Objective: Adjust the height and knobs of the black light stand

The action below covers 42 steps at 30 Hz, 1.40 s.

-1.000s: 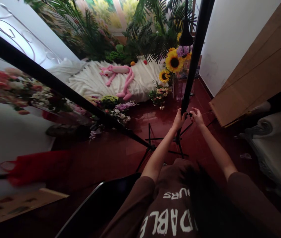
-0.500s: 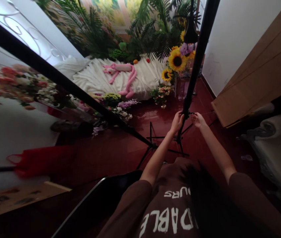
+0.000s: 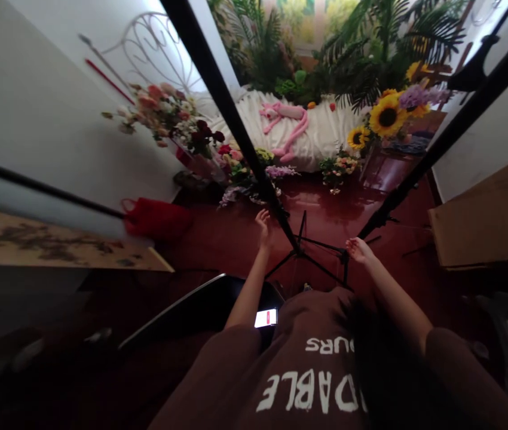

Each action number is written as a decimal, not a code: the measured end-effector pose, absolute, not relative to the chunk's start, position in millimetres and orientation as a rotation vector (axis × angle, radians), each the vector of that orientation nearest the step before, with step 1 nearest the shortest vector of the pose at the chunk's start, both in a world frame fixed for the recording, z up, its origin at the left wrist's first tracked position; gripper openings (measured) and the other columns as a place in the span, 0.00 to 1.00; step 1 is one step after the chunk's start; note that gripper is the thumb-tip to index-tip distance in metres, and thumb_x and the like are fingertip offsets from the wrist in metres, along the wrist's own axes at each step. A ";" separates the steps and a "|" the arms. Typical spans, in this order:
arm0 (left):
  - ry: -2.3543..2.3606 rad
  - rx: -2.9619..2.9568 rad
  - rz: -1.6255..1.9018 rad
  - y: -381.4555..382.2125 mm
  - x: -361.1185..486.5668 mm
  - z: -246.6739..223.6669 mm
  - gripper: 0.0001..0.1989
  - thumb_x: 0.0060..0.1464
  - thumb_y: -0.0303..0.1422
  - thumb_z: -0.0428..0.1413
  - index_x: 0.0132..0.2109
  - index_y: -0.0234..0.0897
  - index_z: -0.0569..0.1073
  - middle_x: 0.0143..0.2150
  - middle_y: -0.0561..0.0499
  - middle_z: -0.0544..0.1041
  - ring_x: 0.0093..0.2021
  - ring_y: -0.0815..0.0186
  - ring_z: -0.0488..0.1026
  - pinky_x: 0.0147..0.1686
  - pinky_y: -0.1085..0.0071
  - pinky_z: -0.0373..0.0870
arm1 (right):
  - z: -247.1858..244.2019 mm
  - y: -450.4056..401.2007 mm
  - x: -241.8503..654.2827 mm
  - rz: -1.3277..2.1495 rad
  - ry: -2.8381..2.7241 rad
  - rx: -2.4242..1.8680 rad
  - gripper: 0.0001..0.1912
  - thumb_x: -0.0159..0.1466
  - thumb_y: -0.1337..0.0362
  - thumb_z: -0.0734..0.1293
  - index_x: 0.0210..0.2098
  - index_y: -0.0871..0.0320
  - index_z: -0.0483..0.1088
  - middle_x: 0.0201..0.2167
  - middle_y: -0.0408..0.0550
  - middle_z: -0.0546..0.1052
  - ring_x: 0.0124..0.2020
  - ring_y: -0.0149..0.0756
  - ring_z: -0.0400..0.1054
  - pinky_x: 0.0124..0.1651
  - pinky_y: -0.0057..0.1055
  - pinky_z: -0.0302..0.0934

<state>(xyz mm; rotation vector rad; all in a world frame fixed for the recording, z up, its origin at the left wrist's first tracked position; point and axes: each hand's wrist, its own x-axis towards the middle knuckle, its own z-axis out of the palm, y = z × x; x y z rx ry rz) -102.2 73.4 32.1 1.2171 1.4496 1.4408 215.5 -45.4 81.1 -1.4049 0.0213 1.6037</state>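
My left hand (image 3: 263,228) is raised with loosely bent fingers apart, just left of the black pole of the left light stand (image 3: 231,113). A gap seems to lie between it and that pole. My right hand (image 3: 360,250), palm partly turned up and fingers loosely curled, is below the clamp of the right light stand (image 3: 388,206). Nothing shows in either hand. Both stands slant upward out of view, and their tripod legs (image 3: 321,242) spread on the dark red floor close together.
A white draped platform (image 3: 321,128) with a pink plush toy (image 3: 287,122) lies ahead. Flowers (image 3: 168,113) stand left of it, sunflowers (image 3: 387,117) right. A red bag (image 3: 158,216) is at left, a brown cardboard panel (image 3: 487,209) at right. A lit phone screen (image 3: 266,318) shows near my body.
My hands have left the right stand's pole and moved apart, the left one over toward the left stand. The view has turned left, and the lit screen now shows.
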 end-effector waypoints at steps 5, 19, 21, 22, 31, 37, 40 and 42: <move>1.312 1.471 1.466 95.9 -96.3 77.2 0.34 0.58 0.62 0.48 0.55 0.39 0.68 0.54 0.40 0.74 0.59 0.60 0.70 0.59 0.64 0.68 | 101.6 6.4 130.9 1.894 -0.064 -1.345 0.08 0.67 0.71 0.60 0.32 0.57 0.66 0.23 0.43 0.76 0.21 0.27 0.71 0.26 0.20 0.67; 1.351 1.499 1.534 110.4 -84.2 72.0 0.39 0.54 0.67 0.44 0.51 0.36 0.70 0.46 0.39 0.77 0.45 0.61 0.76 0.50 0.65 0.72 | 152.3 53.1 34.3 2.185 -0.141 -0.724 0.25 0.69 0.55 0.64 0.22 0.53 0.48 0.12 0.29 0.49 0.10 0.19 0.40 0.12 0.17 0.38; 1.364 1.493 1.553 110.4 -82.6 72.2 0.39 0.54 0.67 0.44 0.51 0.36 0.70 0.46 0.39 0.77 0.44 0.61 0.76 0.50 0.65 0.72 | 147.1 54.1 29.7 2.090 -0.276 -0.753 0.24 0.67 0.56 0.66 0.22 0.54 0.49 0.13 0.29 0.48 0.11 0.20 0.39 0.13 0.17 0.38; 1.365 1.491 1.549 110.4 -82.1 72.3 0.39 0.54 0.67 0.44 0.50 0.37 0.70 0.44 0.40 0.77 0.43 0.62 0.76 0.48 0.65 0.72 | 144.9 54.7 28.1 2.015 -0.398 -0.805 0.22 0.66 0.57 0.66 0.23 0.54 0.51 0.13 0.29 0.48 0.12 0.20 0.39 0.14 0.17 0.38; 1.343 1.429 1.518 111.6 -82.0 70.2 0.29 0.59 0.59 0.48 0.51 0.39 0.69 0.37 0.48 0.77 0.35 0.66 0.74 0.38 0.69 0.71 | 162.2 62.3 65.4 0.851 -1.892 -1.320 0.11 0.54 0.67 0.68 0.25 0.54 0.59 0.25 0.41 0.65 0.28 0.32 0.59 0.31 0.27 0.50; 1.359 1.442 1.518 107.0 -81.8 74.7 0.27 0.60 0.58 0.48 0.51 0.39 0.69 0.35 0.49 0.76 0.34 0.65 0.73 0.37 0.69 0.71 | 172.5 57.6 74.3 0.657 -2.108 -1.184 0.10 0.59 0.60 0.68 0.33 0.53 0.62 0.36 0.47 0.71 0.35 0.38 0.65 0.36 0.31 0.59; 1.372 1.501 1.549 103.3 -83.8 85.4 0.27 0.61 0.58 0.47 0.48 0.40 0.71 0.39 0.46 0.77 0.38 0.63 0.75 0.43 0.67 0.72 | 166.8 54.0 71.8 0.694 -2.014 -1.196 0.08 0.62 0.58 0.66 0.37 0.53 0.64 0.39 0.48 0.71 0.35 0.37 0.65 0.38 0.32 0.62; 1.384 1.561 1.589 102.0 -85.0 97.2 0.26 0.61 0.58 0.48 0.45 0.39 0.72 0.41 0.44 0.78 0.42 0.62 0.76 0.46 0.66 0.72 | 160.6 51.4 71.6 0.743 -1.948 -1.209 0.09 0.63 0.56 0.66 0.39 0.52 0.64 0.38 0.47 0.71 0.33 0.36 0.65 0.37 0.32 0.64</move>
